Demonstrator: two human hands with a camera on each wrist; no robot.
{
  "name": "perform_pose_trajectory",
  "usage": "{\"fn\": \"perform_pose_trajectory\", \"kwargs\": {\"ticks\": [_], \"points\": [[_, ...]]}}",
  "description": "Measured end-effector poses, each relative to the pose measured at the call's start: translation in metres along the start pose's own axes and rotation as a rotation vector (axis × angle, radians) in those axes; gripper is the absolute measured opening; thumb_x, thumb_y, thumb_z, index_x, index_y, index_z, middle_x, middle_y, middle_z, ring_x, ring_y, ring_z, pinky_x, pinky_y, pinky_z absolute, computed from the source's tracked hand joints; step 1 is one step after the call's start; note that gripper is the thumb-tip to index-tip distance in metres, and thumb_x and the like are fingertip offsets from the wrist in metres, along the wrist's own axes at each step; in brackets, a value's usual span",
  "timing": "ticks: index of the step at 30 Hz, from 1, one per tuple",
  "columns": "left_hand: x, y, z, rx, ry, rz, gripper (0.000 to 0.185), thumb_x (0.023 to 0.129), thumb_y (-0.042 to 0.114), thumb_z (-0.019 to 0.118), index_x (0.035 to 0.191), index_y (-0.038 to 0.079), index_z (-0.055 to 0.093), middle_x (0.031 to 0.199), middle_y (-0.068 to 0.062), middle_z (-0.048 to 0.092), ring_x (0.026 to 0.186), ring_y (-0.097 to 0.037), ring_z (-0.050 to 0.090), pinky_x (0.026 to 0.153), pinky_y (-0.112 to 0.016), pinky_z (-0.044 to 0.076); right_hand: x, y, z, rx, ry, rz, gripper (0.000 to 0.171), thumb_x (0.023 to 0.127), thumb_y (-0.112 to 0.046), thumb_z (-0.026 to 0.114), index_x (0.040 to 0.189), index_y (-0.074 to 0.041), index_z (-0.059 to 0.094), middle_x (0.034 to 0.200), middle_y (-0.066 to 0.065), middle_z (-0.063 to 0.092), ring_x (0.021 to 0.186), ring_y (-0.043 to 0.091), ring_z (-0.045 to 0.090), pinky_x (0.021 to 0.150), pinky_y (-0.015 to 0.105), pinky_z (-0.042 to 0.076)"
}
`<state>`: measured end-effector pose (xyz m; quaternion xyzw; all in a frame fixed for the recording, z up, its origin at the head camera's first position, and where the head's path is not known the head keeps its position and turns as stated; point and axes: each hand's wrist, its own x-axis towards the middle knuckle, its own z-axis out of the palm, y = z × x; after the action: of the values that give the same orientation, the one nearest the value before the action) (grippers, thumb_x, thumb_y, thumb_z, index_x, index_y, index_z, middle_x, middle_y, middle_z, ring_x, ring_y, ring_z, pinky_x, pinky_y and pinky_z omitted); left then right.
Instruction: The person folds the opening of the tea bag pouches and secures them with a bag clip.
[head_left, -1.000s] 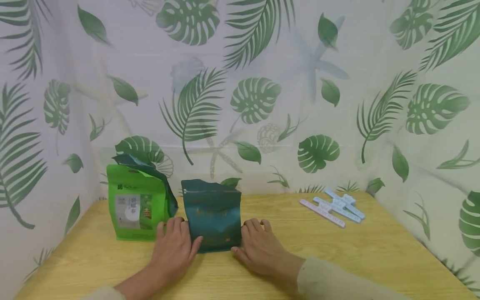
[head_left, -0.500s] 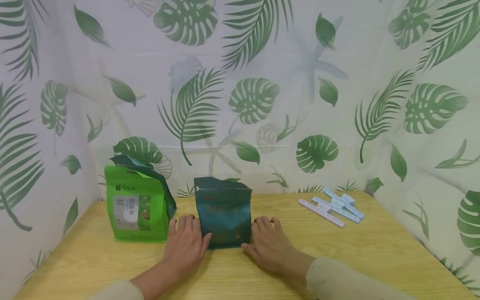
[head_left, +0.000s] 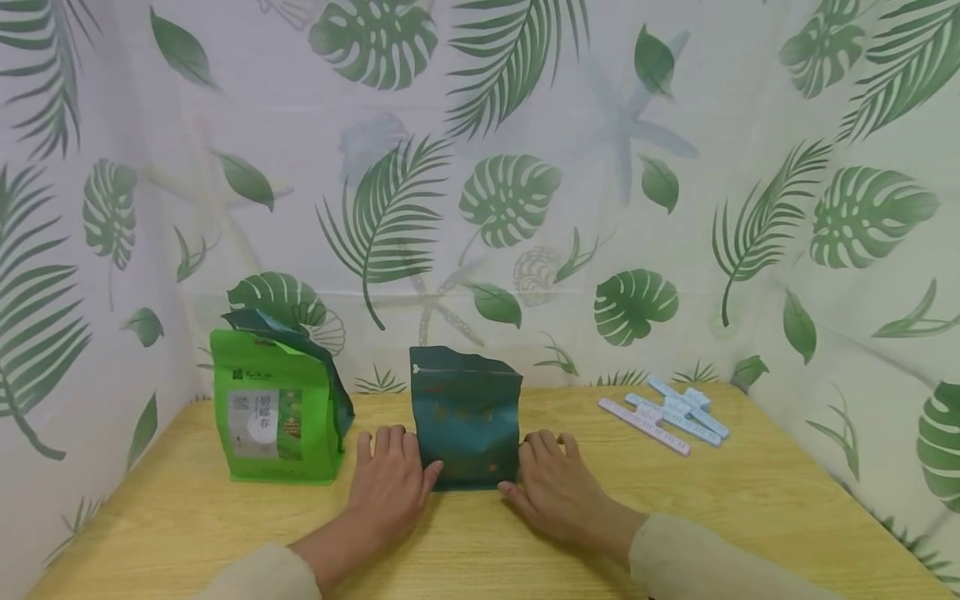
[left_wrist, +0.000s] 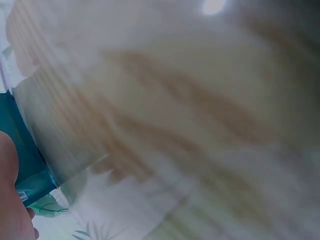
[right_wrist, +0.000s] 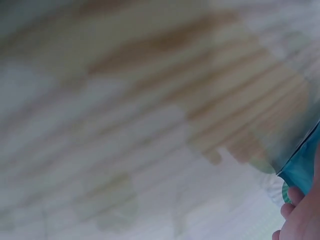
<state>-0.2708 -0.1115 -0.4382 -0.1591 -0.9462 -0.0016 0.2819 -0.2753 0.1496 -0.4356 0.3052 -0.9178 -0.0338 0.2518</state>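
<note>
A dark teal stand-up pouch (head_left: 467, 425) with a silvery line across its top stands upright on the table (head_left: 480, 554). My left hand (head_left: 390, 479) grips its lower left side, thumb at the front bottom corner and fingers along the side. The opposite side is held the same way by my right hand (head_left: 558, 487). In the left wrist view, part of the teal pouch (left_wrist: 25, 145) shows beside my left hand (left_wrist: 12, 195). The right wrist view catches a corner of the pouch (right_wrist: 302, 172) next to my right hand (right_wrist: 305, 215).
To the left stands a bright green tea pouch (head_left: 262, 375) with a label, and a dark teal pouch (head_left: 342, 392) is mostly hidden behind it. At the back right lie pink (head_left: 637, 425) and blue (head_left: 693, 423) ruler-marked clips. A leaf-print curtain (head_left: 570, 217) surrounds the table.
Both hands have slid the teal pouch to the right and slightly back, away from the green pouch. The green pouch and the clips have stayed in place.
</note>
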Motion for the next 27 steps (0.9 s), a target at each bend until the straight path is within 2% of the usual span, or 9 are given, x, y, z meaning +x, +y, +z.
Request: {"fn": "perform_pose_trajectory", "kwargs": {"ticks": [10, 16, 27], "points": [[0.007, 0.005, 0.006, -0.004, 0.035, 0.019, 0.047, 0.100, 0.048, 0.053, 0.088, 0.002, 0.057, 0.095, -0.013, 0.054, 0.094, -0.032, 0.047, 0.090, -0.051, 0.031, 0.000, 0.006, 0.004, -0.015, 0.019, 0.020, 0.048, 0.101, -0.049, 0.051, 0.100, -0.001, 0.056, 0.102, 0.013, 0.058, 0.098, 0.029, 0.053, 0.089, 0.050, 0.038], [0.015, 0.008, 0.010, 0.018, 0.008, 0.026, 0.049, 0.102, 0.049, 0.048, 0.090, 0.002, 0.057, 0.094, -0.013, 0.052, 0.097, -0.032, 0.046, 0.094, -0.053, 0.031, 0.005, 0.010, 0.006, -0.012, 0.024, 0.079, 0.048, 0.100, -0.049, 0.050, 0.097, -0.001, 0.055, 0.091, 0.009, 0.051, 0.091, 0.028, 0.049, 0.085, 0.048, 0.037], [0.028, 0.010, 0.023, 0.066, -0.013, 0.037, 0.047, 0.102, 0.049, 0.049, 0.091, 0.003, 0.054, 0.092, -0.012, 0.050, 0.097, -0.032, 0.046, 0.096, -0.052, 0.030, 0.014, 0.018, 0.011, -0.007, 0.034, 0.144, 0.045, 0.100, -0.046, 0.053, 0.094, -0.001, 0.056, 0.089, 0.009, 0.052, 0.091, 0.029, 0.050, 0.083, 0.049, 0.037]]}}
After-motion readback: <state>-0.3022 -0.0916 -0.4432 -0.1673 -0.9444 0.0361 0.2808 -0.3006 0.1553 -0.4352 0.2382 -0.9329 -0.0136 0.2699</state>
